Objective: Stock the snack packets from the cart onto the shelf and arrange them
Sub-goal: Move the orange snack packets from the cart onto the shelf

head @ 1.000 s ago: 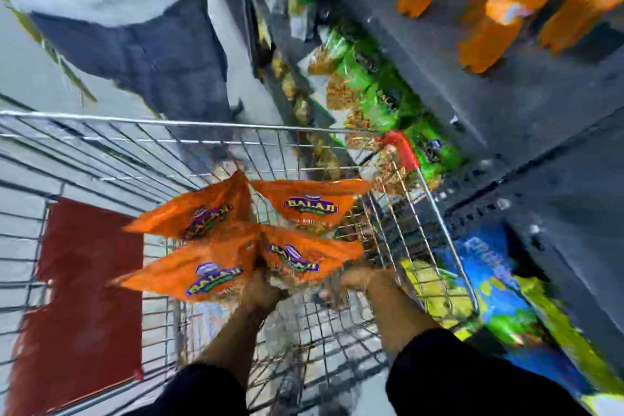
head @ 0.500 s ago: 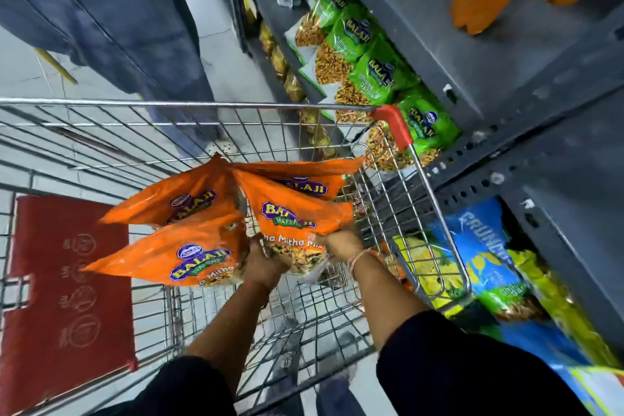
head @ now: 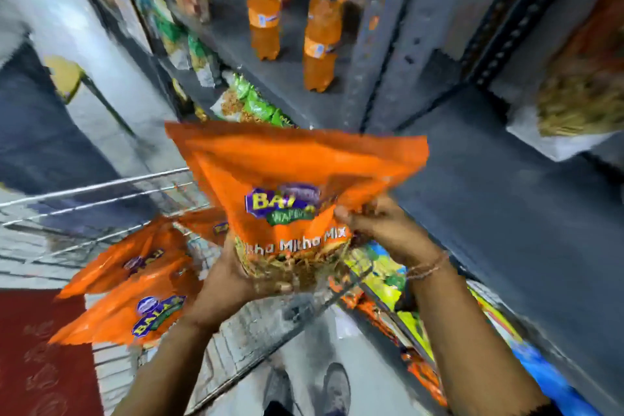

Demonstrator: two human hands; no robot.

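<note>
An orange Balaji "Mitha Mix" snack packet [head: 290,186] is raised in front of me, with both hands on it. My left hand [head: 229,284] grips its clear bottom and also seems to hold two more orange packets [head: 135,290] fanned out to the lower left over the wire cart [head: 101,186]. My right hand [head: 381,226] pinches the raised packet's right edge. A bare grey shelf [head: 499,213] lies just right of the packet. The frame is blurred.
Orange soda bottles [head: 319,40] stand on the upper shelf. Green snack packets [head: 256,105] fill a lower shelf behind the cart. Yellow, blue and orange packets [head: 388,273] sit on the bottom shelf at right. A red panel [head: 37,355] lies in the cart. My shoes [head: 304,388] show below.
The view has swung up toward the shelves. Both hands have lifted the front orange packet up and right, out of the cart; the other packets trail at lower left.
</note>
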